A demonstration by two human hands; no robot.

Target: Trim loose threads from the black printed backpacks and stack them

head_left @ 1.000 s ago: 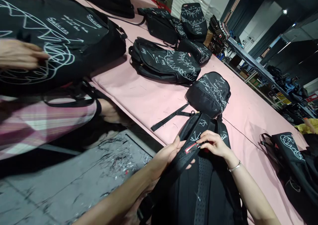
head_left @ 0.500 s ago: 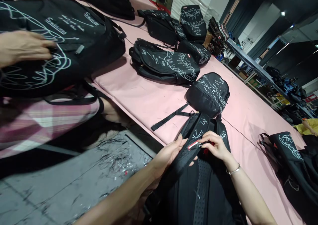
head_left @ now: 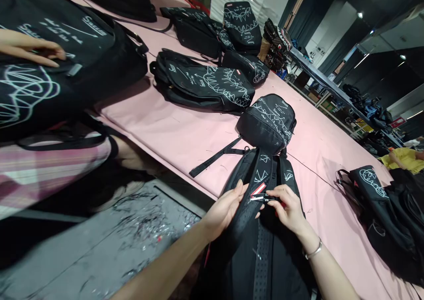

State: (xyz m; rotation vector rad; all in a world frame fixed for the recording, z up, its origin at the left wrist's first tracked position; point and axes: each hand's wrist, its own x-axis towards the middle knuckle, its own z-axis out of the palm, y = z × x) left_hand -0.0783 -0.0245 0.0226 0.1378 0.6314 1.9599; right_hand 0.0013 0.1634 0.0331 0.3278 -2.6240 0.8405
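My left hand [head_left: 228, 207] is closed around the padded shoulder strap [head_left: 243, 216] of a black backpack [head_left: 236, 264], thumb on top and fingertips showing beyond its far edge. On the strap lies a small red and white label [head_left: 259, 189]. My right hand [head_left: 287, 207] pinches a pair of small thread snips [head_left: 260, 197], their bright blades pointing left at the strap just below the label. The backpack's back panel faces up. Beyond its top, a smaller black backpack [head_left: 267, 125] with white scribble print sits on the pink tabletop [head_left: 129, 114].
Several printed black backpacks, such as one lying flat [head_left: 202, 81], are farther back on the table. More black bags [head_left: 387, 216] lie at right. At left a co-worker's hand [head_left: 31, 48] rests over a large backpack [head_left: 96, 61]. Thread scraps litter the floor [head_left: 145, 220].
The snips' blades have shifted from over the label to just below it, and the label shows more fully. The co-worker's hand has moved on the large backpack. The view has swung slightly right.
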